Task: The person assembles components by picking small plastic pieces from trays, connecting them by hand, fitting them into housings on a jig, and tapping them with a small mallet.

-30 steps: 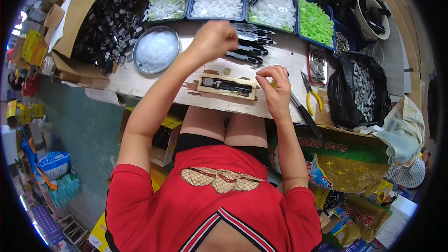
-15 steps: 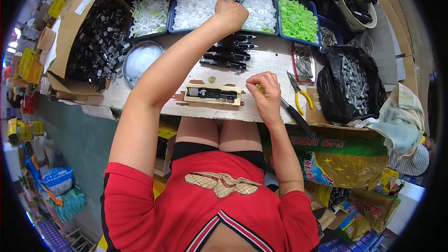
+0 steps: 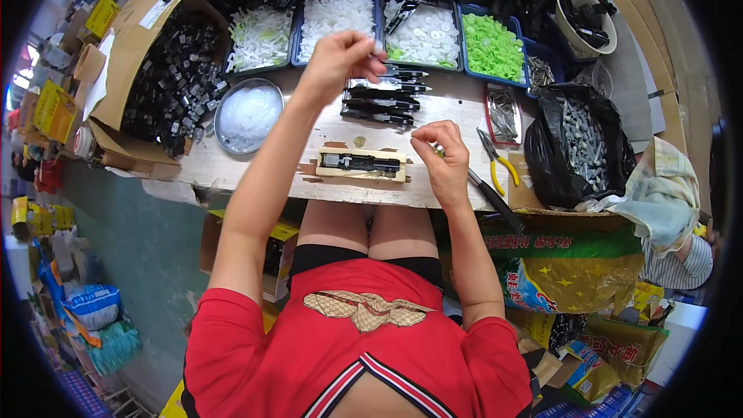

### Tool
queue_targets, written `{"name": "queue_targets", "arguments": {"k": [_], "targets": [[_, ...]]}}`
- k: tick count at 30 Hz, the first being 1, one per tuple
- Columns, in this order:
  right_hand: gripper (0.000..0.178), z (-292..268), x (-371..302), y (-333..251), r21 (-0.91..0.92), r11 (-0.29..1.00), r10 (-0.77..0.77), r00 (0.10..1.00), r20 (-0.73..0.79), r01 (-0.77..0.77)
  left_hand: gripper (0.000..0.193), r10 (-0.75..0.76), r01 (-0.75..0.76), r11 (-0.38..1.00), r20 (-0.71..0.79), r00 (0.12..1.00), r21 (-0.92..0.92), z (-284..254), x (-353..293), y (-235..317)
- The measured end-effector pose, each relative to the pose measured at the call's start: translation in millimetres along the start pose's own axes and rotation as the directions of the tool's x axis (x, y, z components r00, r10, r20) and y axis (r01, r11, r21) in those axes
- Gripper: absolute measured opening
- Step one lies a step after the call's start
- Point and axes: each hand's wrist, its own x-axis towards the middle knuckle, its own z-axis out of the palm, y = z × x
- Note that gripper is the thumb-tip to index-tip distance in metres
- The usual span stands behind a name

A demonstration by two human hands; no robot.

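My left hand (image 3: 337, 66) is raised above the worktable, in front of the trays of white plastic parts, with thumb and fingers pinched together. A pale speck shows at its fingertips, too small to name. Lower and to the right, my right hand (image 3: 444, 156) is closed in a pinch beside a wooden fixture; what its fingers hold is hidden. In the fixture (image 3: 323, 172) lies a black assembly (image 3: 361, 162) with a clear grey block at its left end. Several similar black assemblies (image 3: 379, 105) are lined up behind it, partly behind my left hand.
Trays of white discs (image 3: 433, 35) and green pieces (image 3: 492, 46) stand along the back. A round metal dish (image 3: 249, 116) and a carton of black parts (image 3: 174, 77) are at left. Yellow-handled pliers (image 3: 501, 164), a black-handled tool (image 3: 495, 200) and a bag of screws (image 3: 582, 139) lie at right.
My left hand has come back from the tray of white discs, moving left and nearer to me. A black tool shows lying in that tray. My right hand stays almost where it was.
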Motion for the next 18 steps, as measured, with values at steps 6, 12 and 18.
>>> {"name": "queue_targets", "arguments": {"k": [6,12,18], "targets": [[0.006,23.0,4.3,-21.5,0.113,0.993,-0.023,0.996,0.085,0.013,0.02,-0.08,0.079,0.92,0.012,0.997,-0.384,-0.5,-88.3,-44.4],[0.009,44.5,-3.8,-23.4,-0.011,0.995,-0.098,0.98,0.175,0.101,0.018,-0.156,0.13,0.864,-0.013,0.988,-0.486,-8.5,-130.3,-54.4],[0.008,49.1,-5.1,-25.3,0.091,0.99,-0.126,0.961,0.245,0.106,0.014,-0.07,0.074,0.875,0.027,0.997,-0.479,-16.9,-144.1,-65.8]]}}
